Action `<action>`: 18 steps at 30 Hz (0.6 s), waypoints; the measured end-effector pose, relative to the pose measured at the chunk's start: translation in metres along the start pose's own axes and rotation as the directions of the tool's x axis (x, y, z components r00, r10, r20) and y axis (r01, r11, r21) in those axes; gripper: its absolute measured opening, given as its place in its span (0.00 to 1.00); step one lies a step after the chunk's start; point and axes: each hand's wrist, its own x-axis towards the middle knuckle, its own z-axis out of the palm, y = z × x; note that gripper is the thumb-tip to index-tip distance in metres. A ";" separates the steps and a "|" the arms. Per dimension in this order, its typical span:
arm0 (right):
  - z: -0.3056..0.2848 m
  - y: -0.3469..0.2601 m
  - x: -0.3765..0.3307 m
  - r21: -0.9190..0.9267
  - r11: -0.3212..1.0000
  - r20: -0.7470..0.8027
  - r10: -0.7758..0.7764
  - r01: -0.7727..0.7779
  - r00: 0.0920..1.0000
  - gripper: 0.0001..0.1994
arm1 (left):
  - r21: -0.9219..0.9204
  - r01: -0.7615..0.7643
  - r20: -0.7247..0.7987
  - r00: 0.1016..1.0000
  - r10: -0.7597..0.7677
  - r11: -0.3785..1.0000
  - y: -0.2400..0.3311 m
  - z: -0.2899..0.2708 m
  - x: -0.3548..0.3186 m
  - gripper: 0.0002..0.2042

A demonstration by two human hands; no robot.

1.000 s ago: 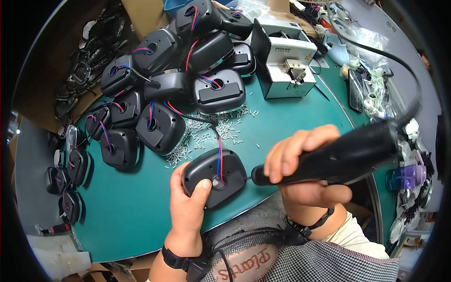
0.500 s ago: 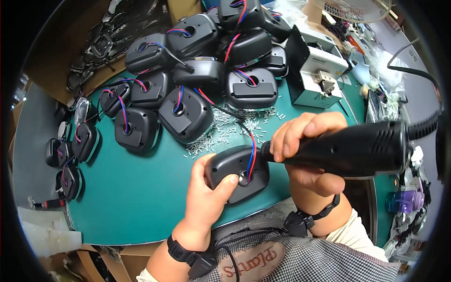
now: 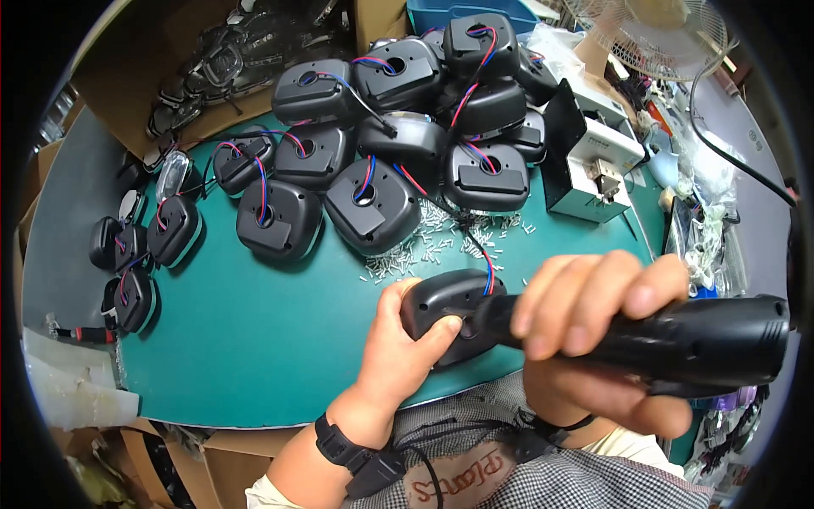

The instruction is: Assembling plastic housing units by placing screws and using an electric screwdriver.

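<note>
My left hand (image 3: 394,352) grips a black lamp housing (image 3: 443,293) near the table's front edge, thumb on its back beside the round centre hole. Red and blue wires rise from that housing. In my right hand (image 3: 593,318) is a black electric screwdriver (image 3: 721,339), held nearly level, fingers wrapped round its body. The screwdriver's front end lies over the right part of the housing; its tip cannot be made out, so I cannot tell whether it touches a screw. Loose silver screws (image 3: 398,259) are scattered just beyond the housing.
Several more black lamp housings (image 3: 373,208) with red and blue wires are piled at the back and left of the green table (image 3: 237,356). A white metal box (image 3: 593,174) stands back right. Behind are a cardboard box (image 3: 127,93), a blue bin (image 3: 424,15) and a fan (image 3: 653,38).
The screwdriver has moved from the housing's upper right edge to over its face, its rear end lower and farther right. My left hand still grips the housing. The whole view has shifted.
</note>
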 end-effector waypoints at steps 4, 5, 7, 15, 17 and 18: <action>0.004 0.025 -0.012 0.070 0.997 0.053 0.022 -0.026 0.998 0.42 | 0.054 -0.057 -0.040 0.997 0.059 0.997 -0.006 -0.002 0.000 0.25; 0.002 0.030 -0.015 0.060 0.997 0.084 0.042 -0.047 0.996 0.42 | 0.031 0.001 -0.059 0.998 0.001 1.000 -0.001 -0.002 -0.002 0.26; 0.006 0.031 -0.019 -0.064 0.988 0.088 0.145 -0.140 0.986 0.36 | 0.059 -0.029 -0.066 0.997 0.033 0.998 -0.009 -0.005 -0.001 0.27; 0.009 0.057 -0.008 0.028 0.999 0.339 0.033 -0.046 0.940 0.37 | 0.038 -0.052 0.002 0.999 0.052 0.998 -0.031 -0.011 0.010 0.27; 0.004 0.058 -0.007 0.050 0.998 0.354 0.019 -0.039 0.935 0.36 | 0.020 -0.050 0.033 0.998 0.049 0.999 -0.029 -0.009 0.011 0.26; 0.002 0.056 -0.008 0.072 0.997 0.368 0.002 -0.031 0.930 0.36 | 0.018 -0.049 0.037 0.998 0.048 0.999 -0.024 -0.007 0.009 0.26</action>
